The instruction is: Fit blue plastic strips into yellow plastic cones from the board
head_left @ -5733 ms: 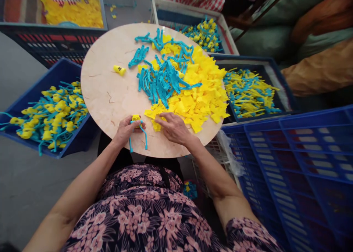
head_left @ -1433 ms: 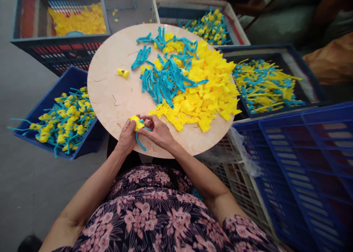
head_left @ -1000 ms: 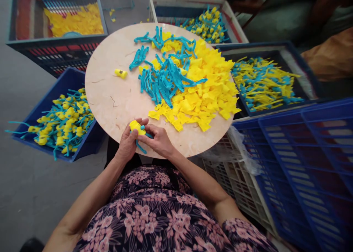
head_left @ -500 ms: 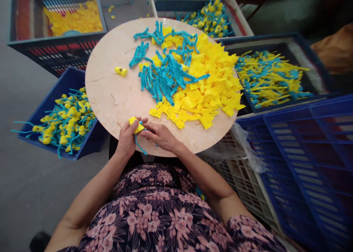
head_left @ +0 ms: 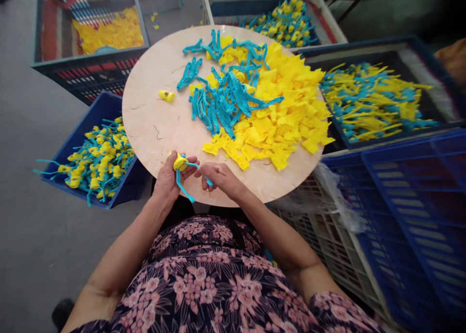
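Near the front edge of the round table, my left hand holds a small yellow fabric piece with blue strips coming out of it. One blue strip hangs down past the palm. My right hand is closed on the other blue strip, which runs straight between the two hands. Beyond them lies a pile of blue strips, partly on top of a heap of flat yellow fabric pieces. A single rolled yellow piece with a dark mark sits apart on the left.
A blue crate at the left holds several yellow-and-blue pieces. Behind stand a crate of yellow fabric and a pale crate of assembled pieces. On the right are a dark crate and stacked blue crates.
My right hand has drawn away to the right with one blue strip, now stretched between the hands. The yellow piece has turned and bunched up in my left hand. The view has shifted slightly.
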Motion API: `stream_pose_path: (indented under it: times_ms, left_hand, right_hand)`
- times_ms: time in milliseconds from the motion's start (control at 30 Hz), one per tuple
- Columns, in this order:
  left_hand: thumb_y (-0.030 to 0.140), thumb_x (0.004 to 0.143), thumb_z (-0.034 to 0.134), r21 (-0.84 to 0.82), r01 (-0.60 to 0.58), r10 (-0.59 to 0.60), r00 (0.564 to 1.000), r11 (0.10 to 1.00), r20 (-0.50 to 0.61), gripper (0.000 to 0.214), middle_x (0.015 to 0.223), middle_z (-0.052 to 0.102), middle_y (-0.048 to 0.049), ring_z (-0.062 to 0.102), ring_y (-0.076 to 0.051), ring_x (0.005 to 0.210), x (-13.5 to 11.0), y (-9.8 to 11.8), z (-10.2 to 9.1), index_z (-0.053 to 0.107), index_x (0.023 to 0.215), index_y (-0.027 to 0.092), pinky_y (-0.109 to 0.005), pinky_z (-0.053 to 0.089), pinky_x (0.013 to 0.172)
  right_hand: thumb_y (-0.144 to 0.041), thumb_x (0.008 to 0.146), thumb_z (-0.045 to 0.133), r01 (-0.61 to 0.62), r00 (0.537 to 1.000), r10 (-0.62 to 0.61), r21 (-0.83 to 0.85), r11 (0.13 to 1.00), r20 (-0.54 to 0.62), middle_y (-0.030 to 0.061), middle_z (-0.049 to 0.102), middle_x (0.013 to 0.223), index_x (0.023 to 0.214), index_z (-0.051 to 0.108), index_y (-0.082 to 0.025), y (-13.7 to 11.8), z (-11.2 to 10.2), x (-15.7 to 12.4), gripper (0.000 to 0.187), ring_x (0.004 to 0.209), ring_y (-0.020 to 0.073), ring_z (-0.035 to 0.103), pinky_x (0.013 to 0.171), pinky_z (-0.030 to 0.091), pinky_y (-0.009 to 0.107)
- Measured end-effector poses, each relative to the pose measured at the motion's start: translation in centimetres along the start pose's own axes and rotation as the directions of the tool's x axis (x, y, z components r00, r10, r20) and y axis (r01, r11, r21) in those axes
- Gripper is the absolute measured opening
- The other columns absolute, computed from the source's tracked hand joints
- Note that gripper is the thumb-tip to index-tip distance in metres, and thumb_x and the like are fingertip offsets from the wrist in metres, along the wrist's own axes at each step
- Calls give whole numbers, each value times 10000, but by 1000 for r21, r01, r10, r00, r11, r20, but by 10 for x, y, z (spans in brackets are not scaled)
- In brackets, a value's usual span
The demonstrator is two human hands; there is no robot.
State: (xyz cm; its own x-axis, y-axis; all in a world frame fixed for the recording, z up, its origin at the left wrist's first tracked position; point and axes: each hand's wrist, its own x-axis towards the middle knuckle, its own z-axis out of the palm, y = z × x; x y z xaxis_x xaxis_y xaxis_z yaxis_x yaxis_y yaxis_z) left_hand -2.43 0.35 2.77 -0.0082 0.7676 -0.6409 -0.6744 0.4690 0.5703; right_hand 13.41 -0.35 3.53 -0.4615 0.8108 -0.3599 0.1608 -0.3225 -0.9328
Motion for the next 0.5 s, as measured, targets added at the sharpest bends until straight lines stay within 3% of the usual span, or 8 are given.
stream_pose_path:
  times_ms: [67,200,500]
  left_hand:
    - [422,830,662,31,-41,40,999,999,32,281,710,743,-63,730,-202,688,-1,-2,-1,620,846,145,-353,595,779]
    - [452,727,754,75,-155,149,986,985,77,357,722,742,-59,729,-224,736,-1,-5,-3,629,861,146,-381,588,791]
    - [520,716,740,79,-302,292,949,950,116,408,708,709,-22,692,-174,676,-21,-4,6,641,899,169,-290,554,683]
  right_hand:
    - [-653,790,587,-5,1000,5,-34,999,1,-46,526,526,739,616,-168,-2,-1,5,488,469,80,466,460,347,203]
    - [-536,813,564,35,996,-35,2,999,-77,-71,424,443,601,555,-182,2,1,11,413,423,64,380,437,269,211]
    - [-421,843,560,133,984,-139,-58,989,-114,-63,446,543,667,590,-179,-37,16,-18,300,504,66,386,477,283,200]
